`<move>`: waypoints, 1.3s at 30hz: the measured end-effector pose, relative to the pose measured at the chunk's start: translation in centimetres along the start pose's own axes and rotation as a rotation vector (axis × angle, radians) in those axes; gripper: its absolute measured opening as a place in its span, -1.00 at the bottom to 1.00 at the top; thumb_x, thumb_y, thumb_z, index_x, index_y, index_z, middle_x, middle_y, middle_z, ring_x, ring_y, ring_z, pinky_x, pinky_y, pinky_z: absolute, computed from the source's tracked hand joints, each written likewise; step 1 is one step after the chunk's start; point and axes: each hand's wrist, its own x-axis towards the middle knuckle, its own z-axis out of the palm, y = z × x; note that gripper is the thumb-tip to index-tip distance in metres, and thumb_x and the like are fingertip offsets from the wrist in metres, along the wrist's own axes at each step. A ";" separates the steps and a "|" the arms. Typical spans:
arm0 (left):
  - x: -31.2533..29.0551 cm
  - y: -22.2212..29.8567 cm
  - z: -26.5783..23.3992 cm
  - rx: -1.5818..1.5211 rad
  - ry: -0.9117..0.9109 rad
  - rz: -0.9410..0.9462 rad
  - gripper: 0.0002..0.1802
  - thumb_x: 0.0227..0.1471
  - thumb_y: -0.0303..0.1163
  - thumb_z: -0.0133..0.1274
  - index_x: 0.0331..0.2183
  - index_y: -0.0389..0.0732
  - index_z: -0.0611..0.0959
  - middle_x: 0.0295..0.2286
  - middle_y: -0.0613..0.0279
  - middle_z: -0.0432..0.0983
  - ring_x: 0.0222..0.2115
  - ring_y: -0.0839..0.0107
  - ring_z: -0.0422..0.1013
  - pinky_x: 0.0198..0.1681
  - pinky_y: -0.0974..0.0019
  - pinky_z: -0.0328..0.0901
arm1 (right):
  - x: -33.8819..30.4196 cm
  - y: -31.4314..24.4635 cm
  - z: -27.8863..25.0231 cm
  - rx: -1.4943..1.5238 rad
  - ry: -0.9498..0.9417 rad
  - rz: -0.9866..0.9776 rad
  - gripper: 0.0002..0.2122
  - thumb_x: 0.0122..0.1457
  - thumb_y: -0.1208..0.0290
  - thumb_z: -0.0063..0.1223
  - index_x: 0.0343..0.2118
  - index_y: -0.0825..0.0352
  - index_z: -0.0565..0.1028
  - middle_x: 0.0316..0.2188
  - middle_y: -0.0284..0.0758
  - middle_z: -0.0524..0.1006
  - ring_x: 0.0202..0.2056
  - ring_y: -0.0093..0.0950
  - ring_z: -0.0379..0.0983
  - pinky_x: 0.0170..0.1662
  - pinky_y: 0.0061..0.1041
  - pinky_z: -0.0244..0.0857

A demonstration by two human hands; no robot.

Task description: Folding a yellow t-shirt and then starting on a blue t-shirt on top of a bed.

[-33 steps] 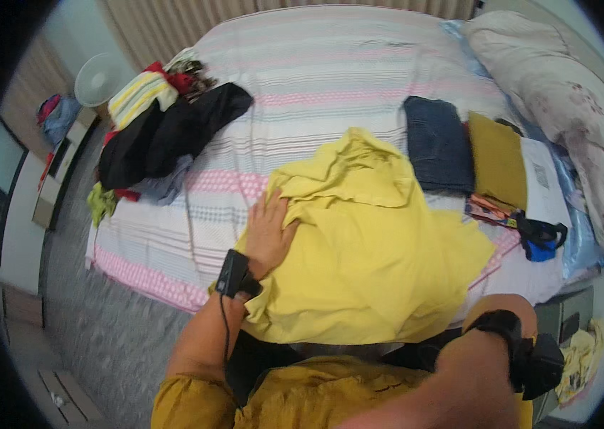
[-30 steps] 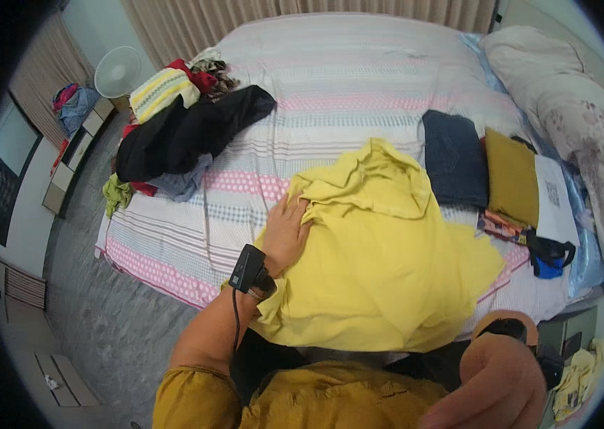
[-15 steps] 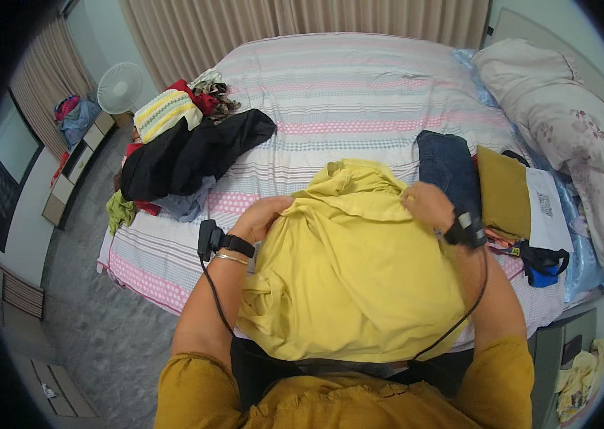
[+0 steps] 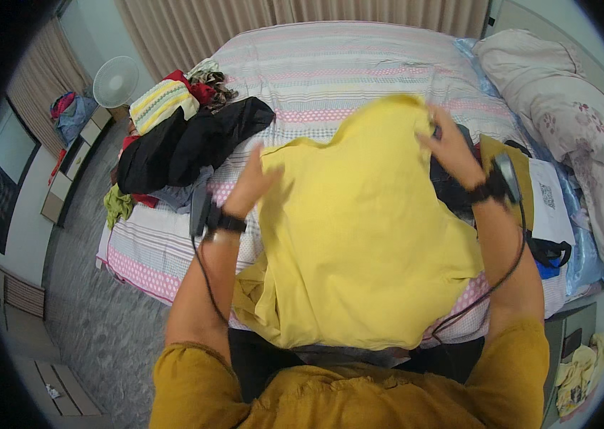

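Observation:
A yellow shirt [image 4: 359,229] lies spread across the near side of the bed, its far edge raised and blurred. At its left edge is my left hand [image 4: 253,184], somewhat smeared by motion, with thumb and fingers apart. My right hand [image 4: 453,149] is at the shirt's far right corner, its thumb and fingers spread around that edge. Neither hand shows a closed grip on the cloth. Black bands with small devices and cables sit on both wrists.
A loose heap of clothes, with black trousers [image 4: 180,154] on top, lies at the bed's left. Right of the shirt are folded dark jeans [image 4: 448,182], a mustard folded garment [image 4: 506,164] and a white one [image 4: 546,200]. A flowered quilt [image 4: 559,107] is bunched at far right. A fan [image 4: 116,81] stands beyond.
The shirt's far edge has been drawn away from me and opened out flatter. Both hands have moved farther out, the right one also rightward, and their fingers have come apart from the cloth.

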 end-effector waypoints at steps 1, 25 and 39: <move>-3.1 1.7 -0.4 -0.279 -0.203 -0.177 -0.20 0.02 -0.30 0.17 0.18 -0.38 0.18 -0.01 -0.04 0.38 -0.03 0.32 0.34 0.04 0.31 0.25 | -2.7 -0.1 -0.2 0.019 -0.137 0.036 -0.52 0.13 0.40 0.11 0.11 0.38 0.29 0.10 -0.20 0.32 0.10 -0.41 0.24 0.16 -0.45 0.10; -17.3 -1.4 -9.1 0.371 0.430 0.069 -0.62 -0.09 -0.37 0.21 -0.20 -0.28 0.50 -0.29 0.01 0.43 -0.26 0.16 0.38 -0.18 0.19 0.30 | -23.1 -3.5 -11.3 -0.388 -0.173 0.362 -0.71 -0.12 0.48 0.20 -0.27 0.39 0.48 -0.30 -0.17 0.47 -0.25 -0.19 0.44 -0.15 -0.39 0.32; -18.8 3.9 -4.1 0.120 -0.272 0.089 -0.80 0.06 -0.35 0.12 -0.28 -0.24 0.58 -0.37 0.24 0.54 -0.32 0.31 0.46 -0.23 0.29 0.34 | -22.2 -4.1 -6.6 -0.068 -0.387 0.329 -0.82 0.03 0.54 -0.08 -0.28 0.34 0.49 -0.27 -0.24 0.50 -0.22 -0.38 0.45 -0.11 -0.46 0.28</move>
